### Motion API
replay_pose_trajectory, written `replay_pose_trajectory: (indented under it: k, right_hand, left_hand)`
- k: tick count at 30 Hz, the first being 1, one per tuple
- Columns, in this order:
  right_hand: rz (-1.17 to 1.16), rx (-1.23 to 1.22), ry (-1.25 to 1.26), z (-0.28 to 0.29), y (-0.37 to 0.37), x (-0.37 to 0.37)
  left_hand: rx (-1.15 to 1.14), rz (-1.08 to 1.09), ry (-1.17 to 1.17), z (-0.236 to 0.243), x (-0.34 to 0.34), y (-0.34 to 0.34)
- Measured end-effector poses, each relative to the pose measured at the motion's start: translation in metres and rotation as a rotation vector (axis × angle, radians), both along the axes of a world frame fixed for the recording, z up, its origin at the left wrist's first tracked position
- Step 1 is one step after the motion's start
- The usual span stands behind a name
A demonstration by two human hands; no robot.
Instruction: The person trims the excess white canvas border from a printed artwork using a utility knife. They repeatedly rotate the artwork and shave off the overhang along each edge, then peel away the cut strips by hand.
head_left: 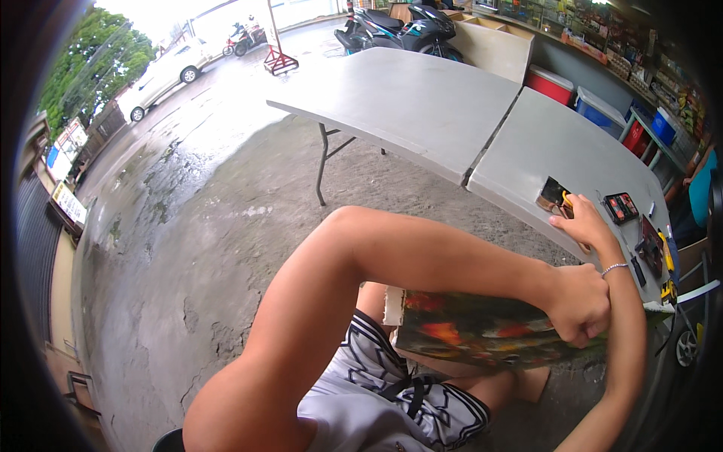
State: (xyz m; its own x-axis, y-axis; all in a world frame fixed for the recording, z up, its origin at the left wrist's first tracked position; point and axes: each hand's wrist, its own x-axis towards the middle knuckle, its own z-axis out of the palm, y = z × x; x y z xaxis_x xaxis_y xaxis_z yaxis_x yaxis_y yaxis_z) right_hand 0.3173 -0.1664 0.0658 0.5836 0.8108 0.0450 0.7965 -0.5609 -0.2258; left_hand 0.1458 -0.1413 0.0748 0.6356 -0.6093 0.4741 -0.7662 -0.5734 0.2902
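Observation:
My left arm crosses in front of me, and my left hand (578, 303) is closed in a fist over the right part of a painted canvas (467, 330). What the fist grips, if anything, is hidden. The canvas, dark green with red and orange patches and a ragged pale left edge, lies above my lap. My right hand (586, 224), with a bracelet at the wrist, reaches past the fist to the table's near edge. Its fingers close around a flat, dark, scraper-like tool (553, 193) with a yellow part; its exact kind is unclear.
On the white folding table (407, 98) lie a black case with red parts (620, 208), a dark-handled tool (638, 270) and yellow-handled tools (667, 251). Coolers (599, 109) stand behind it. A motorcycle (403, 32) is parked beyond. Another person's blue sleeve (702, 188) shows at right.

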Motion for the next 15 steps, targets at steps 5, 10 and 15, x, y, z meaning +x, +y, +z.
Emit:
replay_pose_trajectory:
  k: [5, 10, 15]
  right_hand:
    - [-0.008, 0.008, 0.014, 0.002, -0.001, -0.002]
    - [-0.005, 0.026, 0.042, 0.002, 0.001, -0.006]
    - [0.005, 0.001, 0.038, 0.007, 0.001, -0.009]
  left_hand:
    - [0.04, -0.003, -0.026, -0.002, 0.002, -0.003]
    - [0.078, 0.003, -0.032, -0.004, 0.002, -0.003]
    - [0.11, 0.066, -0.106, -0.011, 0.006, -0.009]
